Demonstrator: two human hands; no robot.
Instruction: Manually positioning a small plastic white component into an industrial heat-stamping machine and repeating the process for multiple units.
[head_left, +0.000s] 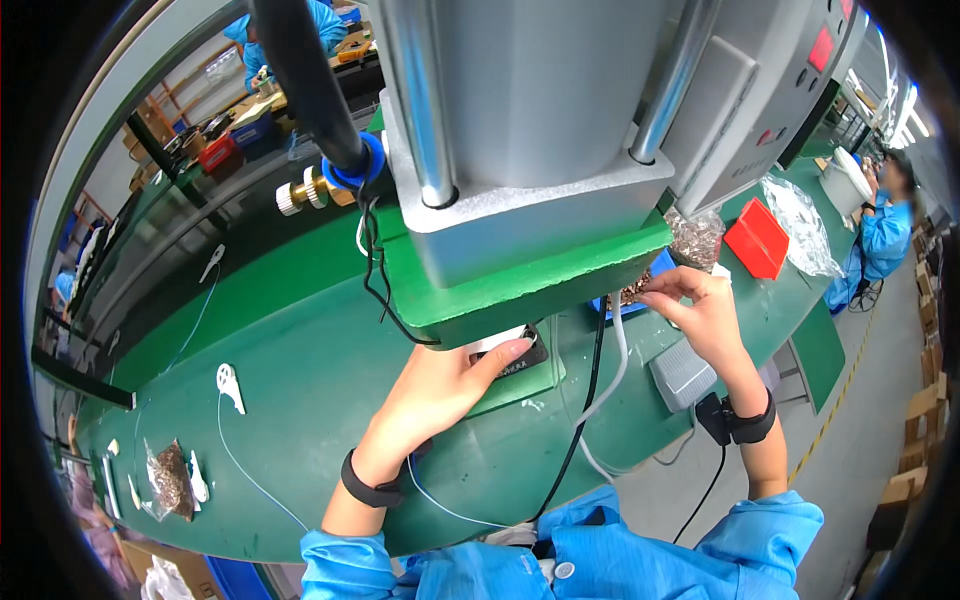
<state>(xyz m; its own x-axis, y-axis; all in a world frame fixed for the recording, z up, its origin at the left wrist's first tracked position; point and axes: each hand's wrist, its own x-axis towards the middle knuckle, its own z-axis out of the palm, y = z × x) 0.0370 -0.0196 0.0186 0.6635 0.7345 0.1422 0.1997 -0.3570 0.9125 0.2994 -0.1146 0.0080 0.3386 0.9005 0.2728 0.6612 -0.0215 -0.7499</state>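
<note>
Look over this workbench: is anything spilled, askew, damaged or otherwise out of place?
Nothing looks spilled or damaged. The left hand rests at the dark plate under the press; the right hand reaches into the blue tray of small parts. A clear bag of parts and white plastic pieces lie loose on the green table.

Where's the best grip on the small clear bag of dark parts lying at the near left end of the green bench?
Probably the bag of dark parts is best pinched at its empty top edge, the end farther from the person, coming from above. It lies flat on the green bench with the contents bulging lower down, so the slack film offers a fold. Both hands are busy at the press.
</note>
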